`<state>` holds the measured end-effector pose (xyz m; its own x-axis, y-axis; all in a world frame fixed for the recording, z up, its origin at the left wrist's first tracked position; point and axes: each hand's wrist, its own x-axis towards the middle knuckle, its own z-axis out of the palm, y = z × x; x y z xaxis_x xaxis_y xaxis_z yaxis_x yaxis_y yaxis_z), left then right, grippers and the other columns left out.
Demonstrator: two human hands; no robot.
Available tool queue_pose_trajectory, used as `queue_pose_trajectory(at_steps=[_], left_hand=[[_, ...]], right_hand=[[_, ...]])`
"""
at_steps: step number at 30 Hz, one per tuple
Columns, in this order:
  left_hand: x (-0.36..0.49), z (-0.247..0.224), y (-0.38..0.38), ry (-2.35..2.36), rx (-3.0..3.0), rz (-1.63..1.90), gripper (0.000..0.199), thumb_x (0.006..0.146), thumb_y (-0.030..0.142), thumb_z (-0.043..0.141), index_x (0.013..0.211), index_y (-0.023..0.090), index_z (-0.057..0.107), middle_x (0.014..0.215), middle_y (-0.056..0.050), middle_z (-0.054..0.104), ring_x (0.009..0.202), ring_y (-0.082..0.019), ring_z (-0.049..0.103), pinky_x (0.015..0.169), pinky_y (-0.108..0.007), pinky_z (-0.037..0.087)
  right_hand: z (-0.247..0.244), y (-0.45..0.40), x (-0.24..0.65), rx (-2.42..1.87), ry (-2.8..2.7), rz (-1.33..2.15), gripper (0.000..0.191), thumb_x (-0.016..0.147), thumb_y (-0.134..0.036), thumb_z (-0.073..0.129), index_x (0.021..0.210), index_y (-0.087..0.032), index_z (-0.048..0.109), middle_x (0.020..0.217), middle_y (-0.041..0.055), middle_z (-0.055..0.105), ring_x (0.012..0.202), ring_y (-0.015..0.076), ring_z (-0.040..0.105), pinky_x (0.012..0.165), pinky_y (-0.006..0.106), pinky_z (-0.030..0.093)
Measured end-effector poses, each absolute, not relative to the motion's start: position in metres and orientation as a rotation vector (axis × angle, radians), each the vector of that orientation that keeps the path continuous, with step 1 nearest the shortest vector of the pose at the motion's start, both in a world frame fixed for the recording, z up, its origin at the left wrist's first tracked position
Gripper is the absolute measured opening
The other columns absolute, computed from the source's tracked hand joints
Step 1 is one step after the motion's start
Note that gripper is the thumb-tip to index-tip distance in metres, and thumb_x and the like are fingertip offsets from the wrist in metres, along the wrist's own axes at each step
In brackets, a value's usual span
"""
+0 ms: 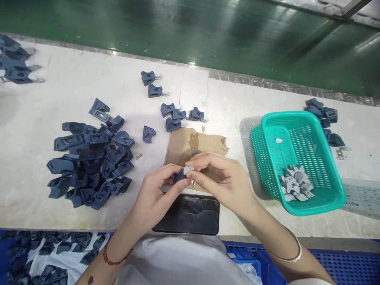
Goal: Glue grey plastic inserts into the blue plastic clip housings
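My left hand [160, 190] pinches a dark blue plastic part [178, 176] above a piece of brown cardboard [175, 149]. Between thumb and fingers, my right hand [224, 180] holds a small light grey piece [188, 170] against the blue part's right end. A small shiny metal bit [194, 183] shows just below the fingertips; what it belongs to is unclear. Directly under the hands, a black phone [192, 215] lies on the white table [130, 215].
A heap of blue parts [92, 158] lies left; several with metal bits [173, 114] lie behind the cardboard. At right, a green basket [326, 198] holds grey pieces [297, 184]. More blue parts [323, 113] lie behind it. Blue crates [341, 261] stand below the table edge.
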<state>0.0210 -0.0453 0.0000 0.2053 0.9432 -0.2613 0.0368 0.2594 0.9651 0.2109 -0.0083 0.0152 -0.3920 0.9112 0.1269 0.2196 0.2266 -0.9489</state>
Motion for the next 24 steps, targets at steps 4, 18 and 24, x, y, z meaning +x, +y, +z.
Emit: queue_pose_trajectory(at_steps=[4,18,24], left_hand=[[0.022,0.018,-0.046,1.002,0.826,0.832,0.02,0.098,0.04,0.068,0.102,0.024,0.079,0.097,-0.001,0.076,0.096,-0.016,0.068,0.085,-0.02,0.051],[0.045,0.02,-0.052,0.761,0.459,0.827,0.029,0.093,0.045,0.073,0.085,0.018,0.08,0.083,-0.003,0.073,0.09,-0.017,0.068,0.088,-0.024,0.05],[0.037,0.03,-0.044,1.014,0.72,0.824,0.025,0.093,0.043,0.07,0.087,0.02,0.076,0.086,-0.002,0.072,0.083,-0.015,0.065,0.077,-0.024,0.053]], right_hand=[[0.022,-0.009,0.215,-0.852,-2.041,0.974,0.054,0.091,-0.024,0.072,0.141,-0.017,0.055,0.133,0.0142,0.067,0.121,0.0228,0.065,0.103,0.037,0.057],[0.02,-0.017,0.212,-0.864,-2.212,0.556,0.04,0.088,-0.024,0.073,0.123,-0.016,0.057,0.108,0.0133,0.072,0.093,0.0234,0.072,0.079,0.034,0.061],[0.022,-0.015,0.213,-0.98,-2.29,0.6,0.061,0.095,-0.047,0.069,0.146,-0.019,0.047,0.127,0.0145,0.069,0.112,0.0269,0.069,0.094,0.041,0.06]])
